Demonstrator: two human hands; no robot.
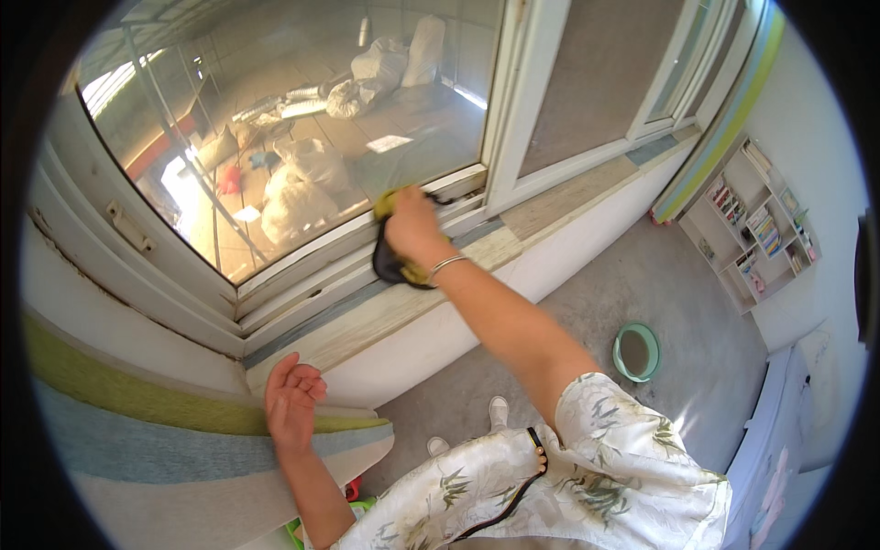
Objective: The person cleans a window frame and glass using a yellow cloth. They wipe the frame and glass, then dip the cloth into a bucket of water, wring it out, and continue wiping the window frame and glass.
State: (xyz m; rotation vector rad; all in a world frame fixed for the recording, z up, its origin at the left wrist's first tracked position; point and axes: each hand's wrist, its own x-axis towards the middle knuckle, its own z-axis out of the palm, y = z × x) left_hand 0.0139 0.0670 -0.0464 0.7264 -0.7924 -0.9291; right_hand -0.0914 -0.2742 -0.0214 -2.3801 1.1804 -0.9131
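Observation:
My right hand (pixel 414 227) is closed round a dark grey and yellow-green cloth (pixel 392 264). It presses the cloth against the lower rail of the white window frame (pixel 316 249), near the pane's bottom right corner. Part of the cloth hangs down over the frame's tracks. My left hand (pixel 293 399) is raised in front of the striped curtain (pixel 211 435), close to the left end of the window sill (pixel 394 316). Its fingers are loosely bent and apart, with nothing in them.
Behind the glass lie several pale sacks (pixel 302 188). A green bucket (pixel 636 352) of murky water stands on the grey floor, right of my feet. A white bookshelf (pixel 752 225) hangs on the right wall. Another curtain (pixel 724 110) hangs at the window's far end.

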